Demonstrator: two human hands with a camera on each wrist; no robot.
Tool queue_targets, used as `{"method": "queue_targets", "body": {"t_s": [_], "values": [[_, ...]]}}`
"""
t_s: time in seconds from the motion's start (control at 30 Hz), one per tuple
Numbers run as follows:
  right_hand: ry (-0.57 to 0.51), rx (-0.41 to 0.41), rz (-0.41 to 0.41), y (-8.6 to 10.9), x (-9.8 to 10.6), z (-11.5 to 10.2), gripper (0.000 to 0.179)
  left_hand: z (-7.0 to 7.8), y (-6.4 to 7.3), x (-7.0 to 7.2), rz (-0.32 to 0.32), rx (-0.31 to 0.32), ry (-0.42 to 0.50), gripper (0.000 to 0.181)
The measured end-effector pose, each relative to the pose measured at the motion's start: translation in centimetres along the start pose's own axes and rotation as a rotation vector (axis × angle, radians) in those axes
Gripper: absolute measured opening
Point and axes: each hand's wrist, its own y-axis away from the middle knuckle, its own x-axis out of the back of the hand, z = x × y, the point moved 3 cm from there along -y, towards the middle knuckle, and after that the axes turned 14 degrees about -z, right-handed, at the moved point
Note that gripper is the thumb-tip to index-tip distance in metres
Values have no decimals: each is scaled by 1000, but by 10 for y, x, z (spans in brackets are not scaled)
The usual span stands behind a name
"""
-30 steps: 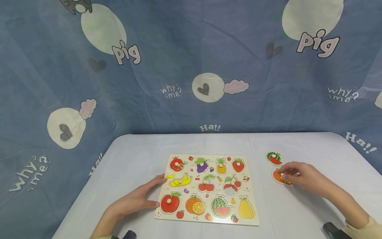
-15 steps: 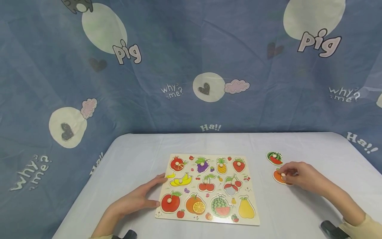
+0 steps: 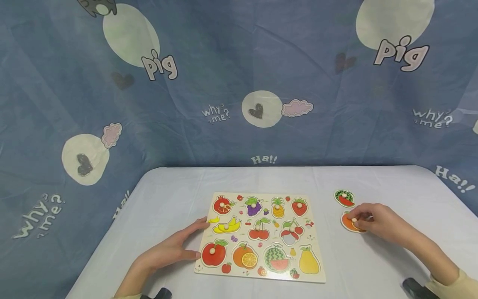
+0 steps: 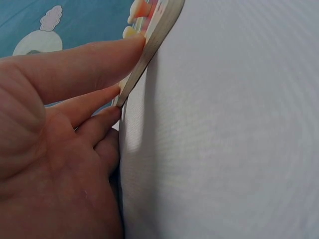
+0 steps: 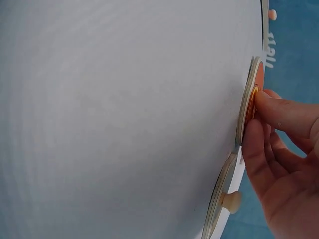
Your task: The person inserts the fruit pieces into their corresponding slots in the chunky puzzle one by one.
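Note:
A light wooden fruit puzzle board (image 3: 231,271) lies flat on the white table. Several fruit pieces on it carry small knobs, while its orange, watermelon and pear pictures show none. My left hand (image 3: 164,250) rests against the board's left edge, thumb and fingertips extended; the left wrist view shows the thumb (image 4: 94,69) at the rim. To the right, my right hand (image 3: 381,222) pinches an orange puzzle piece (image 3: 347,221) with thumb and fingers near its knob. In the right wrist view this piece (image 5: 259,74) appears edge-on, low over the cloth.
Just beyond the right hand lies a watermelon puzzle piece (image 3: 344,198). The white-covered table (image 3: 239,178) ends at a blue printed curtain (image 3: 209,137) behind it. A knob (image 5: 232,201) sticks up near the right fingers in the right wrist view.
The right fingers have drawn slightly closer around the orange piece, which stays in nearly the same spot. The left hand and the board keep their places; the head view shifts slightly.

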Motion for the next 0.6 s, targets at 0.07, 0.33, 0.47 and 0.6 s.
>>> {"method": "queue_targets", "body": {"t_s": [0.07, 0.33, 0.47, 0.6], "values": [[-11, -4, 4, 0, 0, -2, 18, 0, 0, 0, 0, 1, 2, 79], [-3, 20, 39, 0, -3, -8, 19, -1, 0, 0, -10, -10, 2, 80], [-6, 12, 41, 0, -5, -11, 19, 0, 1, 0, -11, -14, 5, 79], [-19, -3, 33, 1, -7, -15, 20, 1, 1, 0, -7, -12, 9, 78]]}}
